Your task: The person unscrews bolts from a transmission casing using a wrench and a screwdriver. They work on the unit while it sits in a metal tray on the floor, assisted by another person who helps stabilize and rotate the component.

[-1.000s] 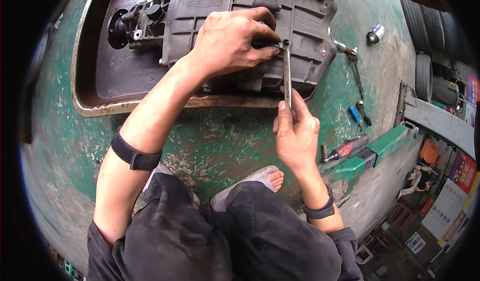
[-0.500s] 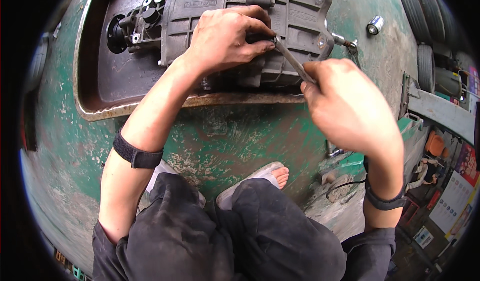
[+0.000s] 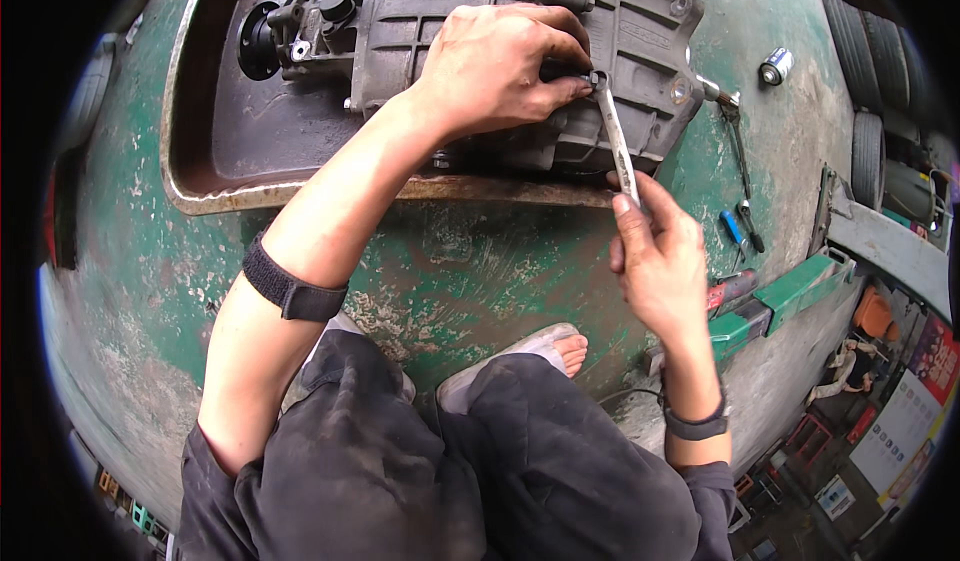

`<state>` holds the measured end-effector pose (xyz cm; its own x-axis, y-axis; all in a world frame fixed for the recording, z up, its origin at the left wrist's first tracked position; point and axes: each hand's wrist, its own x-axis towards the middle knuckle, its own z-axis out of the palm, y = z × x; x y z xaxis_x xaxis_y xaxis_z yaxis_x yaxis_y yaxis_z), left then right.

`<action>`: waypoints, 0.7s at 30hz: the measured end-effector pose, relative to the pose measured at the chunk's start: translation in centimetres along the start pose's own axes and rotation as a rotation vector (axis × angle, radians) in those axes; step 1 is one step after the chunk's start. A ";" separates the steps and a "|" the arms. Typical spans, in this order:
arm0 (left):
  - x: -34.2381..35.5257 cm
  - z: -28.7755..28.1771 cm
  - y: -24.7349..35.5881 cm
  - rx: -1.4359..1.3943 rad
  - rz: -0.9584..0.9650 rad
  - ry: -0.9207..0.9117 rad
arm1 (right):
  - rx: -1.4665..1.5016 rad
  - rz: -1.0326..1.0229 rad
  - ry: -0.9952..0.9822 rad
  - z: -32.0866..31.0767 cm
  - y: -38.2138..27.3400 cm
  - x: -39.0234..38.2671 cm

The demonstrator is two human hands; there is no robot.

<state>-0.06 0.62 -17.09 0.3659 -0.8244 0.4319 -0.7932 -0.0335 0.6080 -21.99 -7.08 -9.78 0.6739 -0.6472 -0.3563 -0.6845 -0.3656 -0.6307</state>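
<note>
A grey cast-metal gearbox [image 3: 645, 36] lies in a rusty-rimmed tray [image 3: 480, 189] in front of me. My left hand [image 3: 505, 66] reaches over its casing, thumb and fingers closed around a small bolt [image 3: 594, 78] at its near side. The upper end of a steel wrench [image 3: 616, 133] sits at that bolt, its shaft slanting down toward me. My right hand [image 3: 660, 256] grips the wrench's lower end between thumb and fingers, just past the tray's edge. Part of the bolt is hidden by my left fingertips.
Right of the tray, a ratchet [image 3: 738, 136], a blue-handled screwdriver [image 3: 732, 227], a red-and-grey power tool [image 3: 732, 289] and a green case [image 3: 790, 296] lie on the worn green floor. A small can [image 3: 776, 66] and stacked tyres [image 3: 868, 56] are farther off.
My right hand has swung down and toward me with the wrench, which now stands steeper. My left hand stays at the same spot on the gearbox; the whole view has shifted slightly.
</note>
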 end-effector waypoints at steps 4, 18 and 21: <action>0.2 0.0 0.0 -0.009 0.000 -0.017 | -0.475 -0.270 -0.077 -4.3 -3.7 1.4; 0.2 -0.2 -0.3 -0.024 0.019 -0.028 | -0.767 -0.454 0.001 -1.2 -4.7 -1.1; 0.2 0.0 -0.4 0.005 0.014 -0.011 | -0.486 -0.426 0.211 3.2 -0.2 -1.0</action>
<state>0.30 0.48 -17.27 0.3496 -0.8309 0.4328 -0.8008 -0.0253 0.5984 -21.60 -4.22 -11.46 0.8774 -0.4789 0.0281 -0.4518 -0.8447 -0.2869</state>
